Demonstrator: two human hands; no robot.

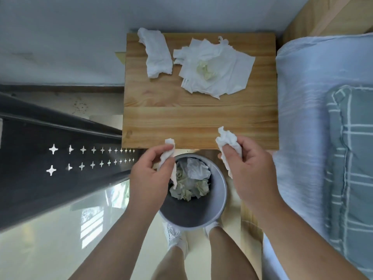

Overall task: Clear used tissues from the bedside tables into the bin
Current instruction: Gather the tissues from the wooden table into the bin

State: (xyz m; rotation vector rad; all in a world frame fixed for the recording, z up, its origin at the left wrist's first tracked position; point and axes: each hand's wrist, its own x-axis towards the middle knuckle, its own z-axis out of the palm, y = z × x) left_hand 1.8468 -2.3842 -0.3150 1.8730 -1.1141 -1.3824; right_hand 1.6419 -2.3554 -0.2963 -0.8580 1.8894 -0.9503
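Note:
My left hand [150,174] pinches a crumpled white tissue [168,156] over the left rim of the grey round bin [219,190]. My right hand [247,164] grips another white tissue [228,141] just above the bin's right side, at the front edge of the wooden bedside table [199,122]. The bin holds several crumpled white and greenish tissues [191,184]. Two more remain on the table's far part: a long crumpled tissue [157,53] at the left and a spread-out tissue [214,67] with a yellowish wad in its middle.
A bed with a pale blue sheet [302,98] and a checked pillow [353,158] stands right of the table. A dark panel with star cut-outs [60,158] runs at the left. My feet in white shoes [174,235] stand on the glossy floor by the bin.

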